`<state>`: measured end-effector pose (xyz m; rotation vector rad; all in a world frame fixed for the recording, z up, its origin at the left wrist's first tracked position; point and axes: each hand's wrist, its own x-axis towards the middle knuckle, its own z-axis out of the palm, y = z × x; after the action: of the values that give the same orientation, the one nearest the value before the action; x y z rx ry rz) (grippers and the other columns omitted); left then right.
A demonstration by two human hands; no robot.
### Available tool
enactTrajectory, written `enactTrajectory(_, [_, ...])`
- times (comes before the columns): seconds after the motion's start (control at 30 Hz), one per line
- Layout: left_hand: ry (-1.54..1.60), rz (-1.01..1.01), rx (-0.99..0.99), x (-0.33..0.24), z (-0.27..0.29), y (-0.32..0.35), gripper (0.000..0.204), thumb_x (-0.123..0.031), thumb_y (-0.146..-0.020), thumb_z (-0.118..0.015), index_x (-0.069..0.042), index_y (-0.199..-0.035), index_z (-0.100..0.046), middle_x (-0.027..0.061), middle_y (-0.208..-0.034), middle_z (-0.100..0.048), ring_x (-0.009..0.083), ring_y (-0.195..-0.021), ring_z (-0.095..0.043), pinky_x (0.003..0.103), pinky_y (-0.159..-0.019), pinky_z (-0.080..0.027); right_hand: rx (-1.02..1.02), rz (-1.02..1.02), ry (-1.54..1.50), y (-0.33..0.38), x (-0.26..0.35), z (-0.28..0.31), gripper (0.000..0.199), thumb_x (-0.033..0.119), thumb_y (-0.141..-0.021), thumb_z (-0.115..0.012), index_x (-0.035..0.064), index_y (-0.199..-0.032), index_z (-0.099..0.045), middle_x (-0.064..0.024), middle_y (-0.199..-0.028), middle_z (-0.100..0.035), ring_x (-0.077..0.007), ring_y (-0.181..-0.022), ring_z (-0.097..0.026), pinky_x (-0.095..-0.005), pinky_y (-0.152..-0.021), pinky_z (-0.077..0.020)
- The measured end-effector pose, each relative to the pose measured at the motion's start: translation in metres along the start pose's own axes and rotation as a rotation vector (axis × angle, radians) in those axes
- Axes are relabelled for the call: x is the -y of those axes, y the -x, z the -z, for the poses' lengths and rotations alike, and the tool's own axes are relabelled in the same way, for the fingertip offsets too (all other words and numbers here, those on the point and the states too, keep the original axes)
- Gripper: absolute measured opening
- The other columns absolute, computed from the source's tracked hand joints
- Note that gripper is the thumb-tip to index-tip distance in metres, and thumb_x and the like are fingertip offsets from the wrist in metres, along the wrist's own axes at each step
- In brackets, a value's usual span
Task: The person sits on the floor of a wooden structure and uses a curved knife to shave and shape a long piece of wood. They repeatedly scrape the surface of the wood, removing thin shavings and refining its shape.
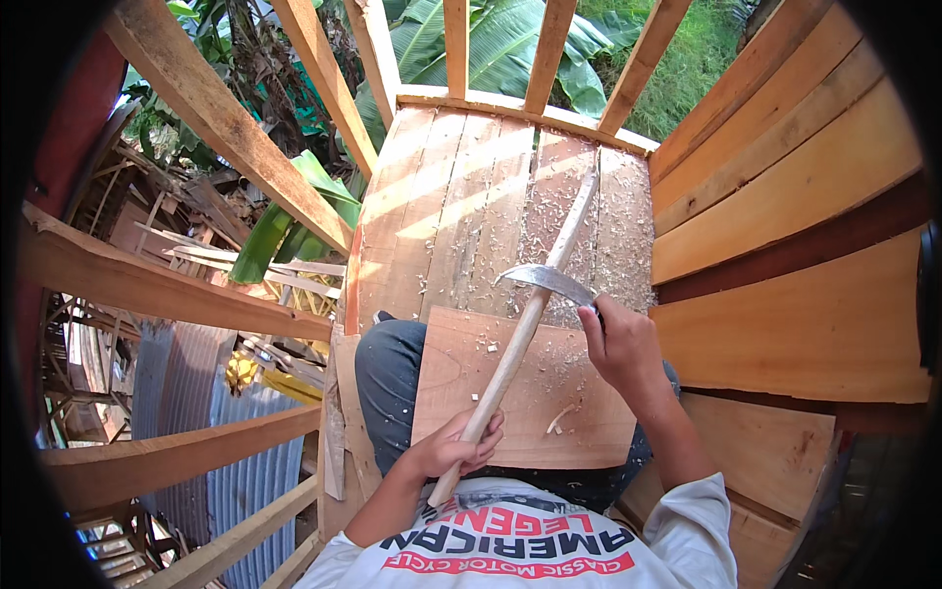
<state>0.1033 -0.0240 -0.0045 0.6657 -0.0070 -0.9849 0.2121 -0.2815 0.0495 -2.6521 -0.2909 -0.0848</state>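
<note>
My left hand (pixel 454 447) is wrapped round the lower part of a long pale wooden stick (pixel 522 339), which slants up and to the right, away from my body. A curved metal blade, like a sickle (pixel 549 279), lies across the stick above its middle. Its handle end is in my closed right hand (pixel 622 344), mostly hidden by the fingers. Under the stick, a flat wooden board (pixel 461 358) rests across my lap. Wood shavings (pixel 561 420) are scattered on the board.
Beyond my knees the plank floor (pixel 461 196) is strewn with shavings, mostly on its right. Wooden railing bars (pixel 245 147) stand at the left and far side; a plank wall (pixel 785 319) closes the right. Corrugated metal sheets (pixel 250 471) lie below on the left, outside the railing.
</note>
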Motion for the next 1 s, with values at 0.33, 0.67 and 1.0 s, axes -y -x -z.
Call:
enactTrajectory(0.33, [0.014,0.015,0.007,-0.005,0.002,-0.004,0.037,-0.007,-0.067,-0.054,-0.008,-0.097,-0.033,-0.0002,-0.071,-0.038,0.0068,-0.049,-0.036,0.02,-0.041,-0.032,0.151,0.274,0.058,0.018,0.022,-0.002,0.033,0.033,-0.093,-0.058,0.0061,-0.074,-0.056,-0.0139,-0.06,-0.058,-0.0327,-0.051,-0.059,-0.0419,-0.048,-0.0464])
enactTrajectory(0.67, [0.093,0.0,0.008,0.0,0.005,0.0,0.041,-0.004,-0.063,-0.053,-0.008,-0.098,-0.032,0.0004,-0.071,-0.039,0.0075,-0.047,-0.036,0.02,-0.041,-0.032,0.149,0.319,0.1,0.007,0.007,-0.003,0.035,0.037,-0.093,-0.058,0.0057,-0.076,-0.056,-0.0152,-0.063,-0.061,-0.0332,-0.053,-0.061,-0.042,-0.049,-0.0483])
enactTrajectory(1.0, [0.144,0.05,0.007,-0.001,0.003,-0.002,0.039,-0.009,-0.069,-0.058,-0.008,-0.098,-0.032,-0.001,-0.07,-0.038,0.0061,-0.048,-0.035,0.019,-0.041,-0.031,-0.013,0.029,-0.109,-0.018,-0.022,-0.006,0.035,0.036,-0.095,-0.056,0.0048,-0.077,-0.056,-0.0149,-0.056,-0.057,-0.0352,-0.052,-0.06,-0.0439,-0.047,-0.0471])
